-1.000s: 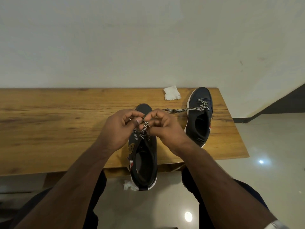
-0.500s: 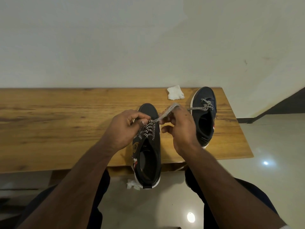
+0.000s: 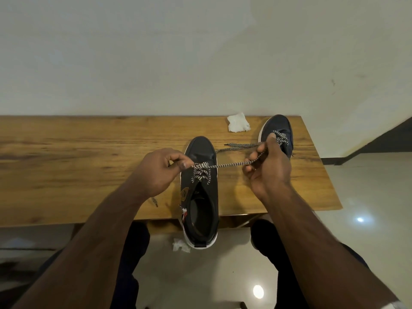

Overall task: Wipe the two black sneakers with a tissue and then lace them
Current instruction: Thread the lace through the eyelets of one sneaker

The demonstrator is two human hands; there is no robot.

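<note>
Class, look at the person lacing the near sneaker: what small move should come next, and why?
Probably feed the lace held by the right hand into the next open eyelet. It is pulled taut across the near sneaker, while the left hand pinches the other end at the crossings. Only the front rows look laced.

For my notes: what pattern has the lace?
Black-and-white zigzag lace, clearest in the head view.

R hand [image 3: 267, 166] has swung out right w/ the lace [image 3: 231, 164], pulling it taut across the near sneaker [image 3: 201, 197].
</note>
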